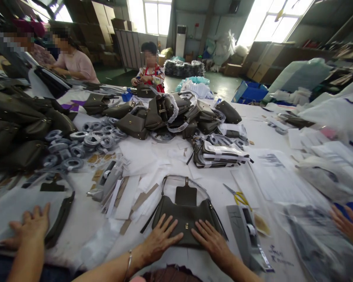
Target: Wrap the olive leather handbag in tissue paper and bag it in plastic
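Note:
A dark olive handbag (191,215) lies on the white table in front of me, its flap (186,195) turned up at the top and its handle arching behind. My left hand (161,236) rests with spread fingers on the bag's lower left part. Flat on its lower right part lies my right hand (213,237), fingers also stretched out. A small metal clasp (187,226) shows between the two hands. Right of the bag are yellow-handled scissors (239,197) and a grey tape dispenser (244,231).
Handbags (176,113) are heaped at the back, with wrapped rings (98,137) and paper strips (129,196) to the left. Another person's hand (35,225) presses a bag at the left; a further hand (348,223) is over plastic-wrapped goods at the right. Several people sit beyond.

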